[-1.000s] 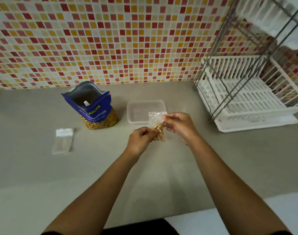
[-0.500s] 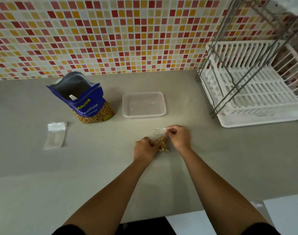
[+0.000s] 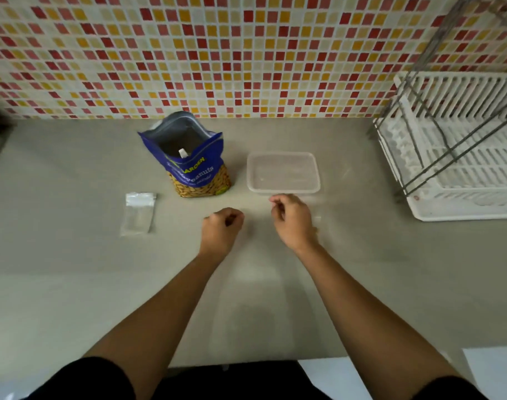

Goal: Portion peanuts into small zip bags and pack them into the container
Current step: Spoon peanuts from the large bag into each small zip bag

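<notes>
While L hand sits curled, R hand hovers.

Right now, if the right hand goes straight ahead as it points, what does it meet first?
Probably the near wall of the clear container, just ahead of the right hand; depth is unclear.

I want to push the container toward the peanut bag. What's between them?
Nothing: the head view shows only bare counter between the peanut bag and the container.
</notes>
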Action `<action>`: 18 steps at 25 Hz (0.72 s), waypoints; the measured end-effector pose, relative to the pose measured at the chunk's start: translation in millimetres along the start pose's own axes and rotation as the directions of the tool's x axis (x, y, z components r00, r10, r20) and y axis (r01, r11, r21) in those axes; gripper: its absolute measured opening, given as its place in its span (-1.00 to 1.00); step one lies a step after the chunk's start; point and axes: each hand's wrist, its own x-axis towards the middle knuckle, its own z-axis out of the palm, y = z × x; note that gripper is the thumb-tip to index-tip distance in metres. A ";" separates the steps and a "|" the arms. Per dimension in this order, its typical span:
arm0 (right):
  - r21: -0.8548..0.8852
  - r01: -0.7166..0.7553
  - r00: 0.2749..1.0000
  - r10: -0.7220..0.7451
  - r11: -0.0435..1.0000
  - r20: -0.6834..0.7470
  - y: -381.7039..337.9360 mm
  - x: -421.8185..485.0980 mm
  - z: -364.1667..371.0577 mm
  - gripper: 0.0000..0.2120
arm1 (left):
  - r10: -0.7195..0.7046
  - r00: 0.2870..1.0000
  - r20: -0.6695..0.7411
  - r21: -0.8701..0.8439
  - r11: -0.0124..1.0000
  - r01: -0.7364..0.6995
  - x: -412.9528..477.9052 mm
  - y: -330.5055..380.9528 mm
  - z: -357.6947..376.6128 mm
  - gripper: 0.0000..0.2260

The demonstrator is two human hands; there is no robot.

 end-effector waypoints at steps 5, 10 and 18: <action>-0.185 0.152 0.932 -0.078 0.971 0.355 -42.8 -46.4 100.0 -0.46 | -0.103 0.941 -0.323 0.097 0.985 0.141 17.7 -68.2 -95.0 -0.83; -0.387 0.131 0.945 0.002 0.913 0.326 -48.9 -60.8 118.7 -0.31 | -0.357 0.862 -0.359 0.219 0.866 0.450 50.1 -119.3 -143.2 -0.65; -0.433 0.151 0.955 -0.018 0.888 0.295 -46.2 -62.0 120.0 -0.30 | -0.529 0.831 -0.175 0.139 0.822 0.552 71.4 -125.7 -160.3 -0.70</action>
